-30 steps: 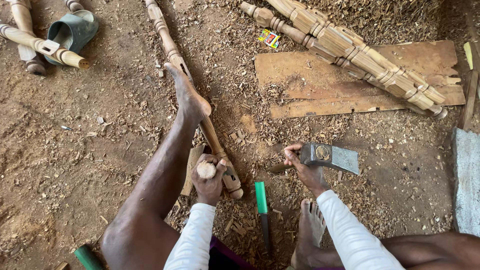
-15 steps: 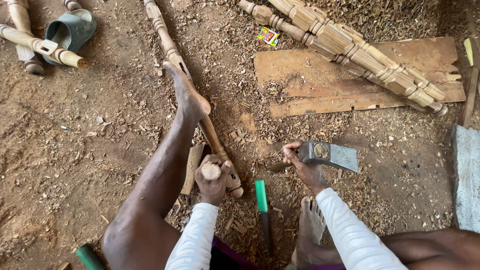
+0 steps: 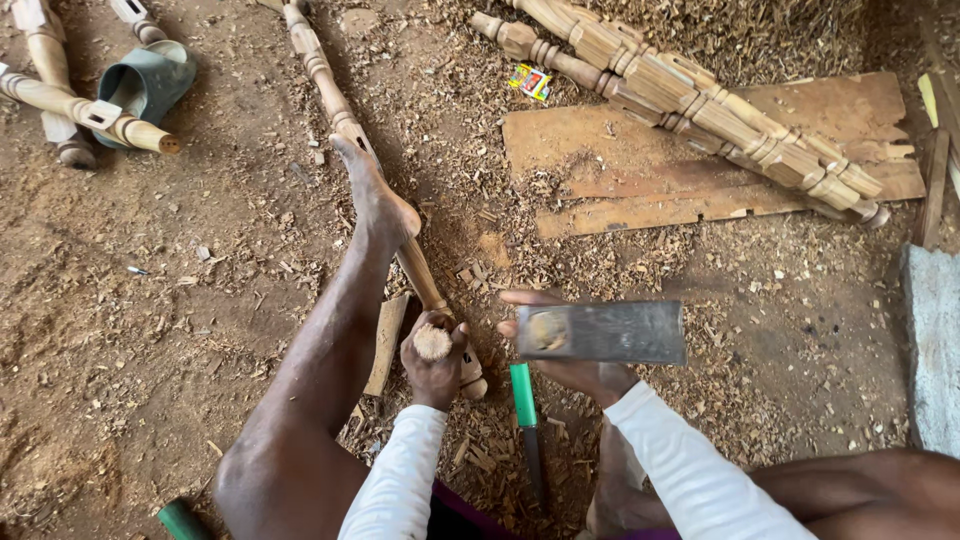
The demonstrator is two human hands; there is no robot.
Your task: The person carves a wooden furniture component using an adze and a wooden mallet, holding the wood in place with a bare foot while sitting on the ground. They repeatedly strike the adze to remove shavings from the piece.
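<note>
Chisel handle [image 3: 433, 342] stands gripped in your left hand [image 3: 436, 365] on the turned wooden leg [image 3: 400, 225] pinned under your foot [image 3: 378, 195], your right hand [image 3: 575, 365] clasps the raised hammer [image 3: 600, 332], so carving looks unfinished.

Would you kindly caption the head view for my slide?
Left hand grips a wooden-handled tool on a turned leg pinned underfoot; right hand raises a hammer.

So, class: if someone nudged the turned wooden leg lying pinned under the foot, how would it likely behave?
The turned wooden leg looks stiff, being solid wood. Its round profile suggests it would roll, though the foot probably stops that.
</note>
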